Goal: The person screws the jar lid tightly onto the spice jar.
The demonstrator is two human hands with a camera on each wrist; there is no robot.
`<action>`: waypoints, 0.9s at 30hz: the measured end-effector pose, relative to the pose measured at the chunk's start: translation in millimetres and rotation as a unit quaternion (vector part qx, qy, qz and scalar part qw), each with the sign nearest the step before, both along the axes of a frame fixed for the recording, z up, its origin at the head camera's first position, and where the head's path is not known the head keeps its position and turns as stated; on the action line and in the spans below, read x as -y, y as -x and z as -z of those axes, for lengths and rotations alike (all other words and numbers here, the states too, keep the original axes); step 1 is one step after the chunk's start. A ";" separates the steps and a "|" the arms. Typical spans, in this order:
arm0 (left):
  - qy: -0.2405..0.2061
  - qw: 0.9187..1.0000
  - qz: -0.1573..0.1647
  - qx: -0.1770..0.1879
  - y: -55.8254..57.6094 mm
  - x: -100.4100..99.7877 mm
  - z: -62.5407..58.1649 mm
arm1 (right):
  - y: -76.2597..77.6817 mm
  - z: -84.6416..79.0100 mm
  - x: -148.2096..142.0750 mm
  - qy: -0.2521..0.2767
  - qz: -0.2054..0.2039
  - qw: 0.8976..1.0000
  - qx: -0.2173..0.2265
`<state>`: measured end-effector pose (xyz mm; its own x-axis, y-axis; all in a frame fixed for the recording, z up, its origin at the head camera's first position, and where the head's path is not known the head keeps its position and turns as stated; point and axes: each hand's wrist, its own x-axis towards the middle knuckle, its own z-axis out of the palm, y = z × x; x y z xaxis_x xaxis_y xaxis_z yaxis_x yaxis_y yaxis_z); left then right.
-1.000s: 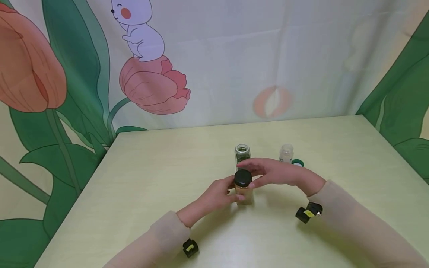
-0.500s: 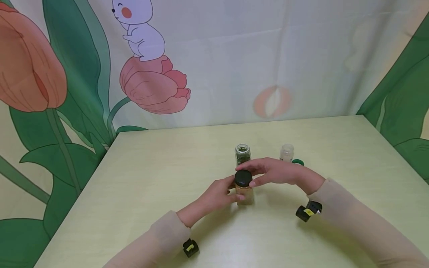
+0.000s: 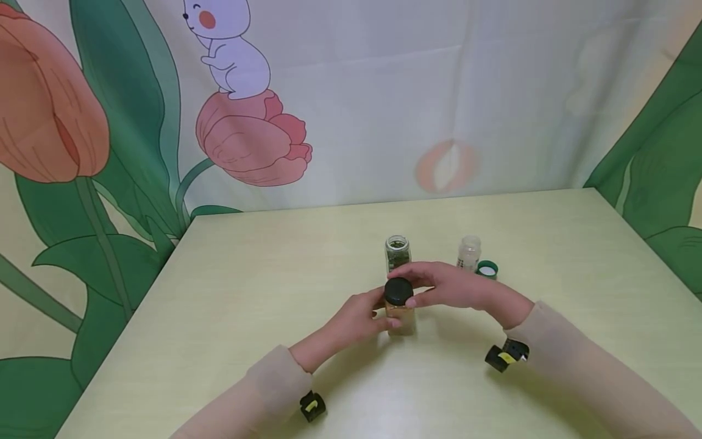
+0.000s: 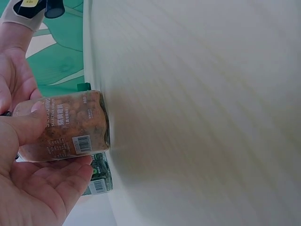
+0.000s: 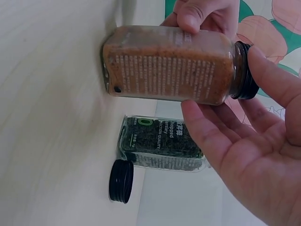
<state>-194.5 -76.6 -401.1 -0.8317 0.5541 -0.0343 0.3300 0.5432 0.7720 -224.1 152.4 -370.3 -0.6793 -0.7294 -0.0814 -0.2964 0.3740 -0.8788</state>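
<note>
A square glass seasoning jar [image 3: 401, 321] with orange-brown contents and a black lid [image 3: 398, 291] stands upright on the table. My left hand [image 3: 359, 318] grips its body, thumb on one side and fingers on the other; the left wrist view shows the thumb across the label. My right hand [image 3: 446, 285] holds the lid, its thumb on the lid's edge and other fingers round the far side, as the right wrist view shows. Just behind stands an uncapped jar of chopped parsley [image 5: 160, 141], partly hidden by my right hand in the head view.
A loose black lid [image 5: 121, 181] lies beside the parsley jar. Beyond my right hand stand a small clear uncapped bottle [image 3: 469, 251] and a green cap [image 3: 487, 269] with a white inside. A printed cloth [image 3: 362, 110] hangs behind the table [image 3: 263, 268].
My right wrist has dipped slightly toward me, so more of the green cap shows. The right fingers stay at the black lid. My left hand and the seasoning jar keep their place.
</note>
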 end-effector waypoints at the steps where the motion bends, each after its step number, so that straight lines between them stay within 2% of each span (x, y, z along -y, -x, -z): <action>1: -0.002 1.000 0.000 0.001 0.1 -0.1 0.5 | -1.0 0.4 0.1 0.002 0.001 1.000 -0.005; 8: -0.004 1.000 0.000 -0.003 0.8 -1.1 2.3 | -5.8 5.2 1.7 0.011 0.021 0.999 -0.030; 17: -0.008 1.000 -0.004 0.007 0.2 -1.8 -0.4 | -11.0 9.4 5.4 0.036 0.053 0.998 -0.027; 27: -0.007 1.000 -0.008 0.011 -0.1 -1.8 -0.1 | -16.3 11.7 8.3 0.038 0.076 0.996 -0.033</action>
<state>-194.4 -74.8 -401.0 -0.8392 0.5420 -0.0448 0.3050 0.5372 0.7864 -207.8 144.0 -382.0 -0.7840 -0.6204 0.0190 -0.3004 0.3524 -0.8863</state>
